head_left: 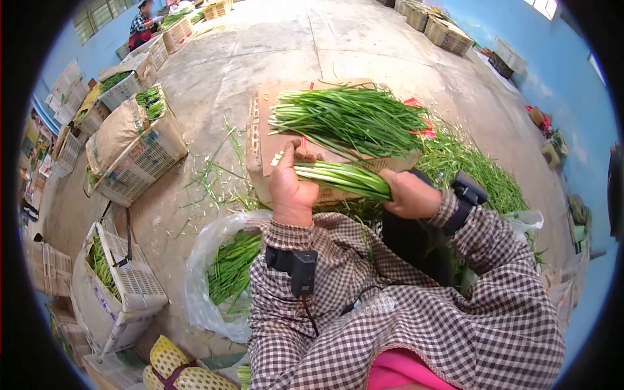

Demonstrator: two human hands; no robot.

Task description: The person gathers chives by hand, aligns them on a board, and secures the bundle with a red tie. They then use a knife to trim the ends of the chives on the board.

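Note:
A bunch of garlic chives (348,179) stretches between my two hands, white stem ends to the left. My left hand (294,184) grips those pale ends, its fingers partly hidden behind the stems. Around the green part, my right hand (411,194) is closed. Just beyond them, a larger pile of garlic chives (357,117) lies on a cardboard sheet (265,120) atop an upturned-looking plastic crate (255,149). Small white stem bits stick near my left fingertips.
Loose green leaves (481,169) heap on the floor at the right. A clear plastic bag (198,286) of greens stands by my left arm. Crates (146,166) of greens line the left side. Another person (140,27) sits at the far left.

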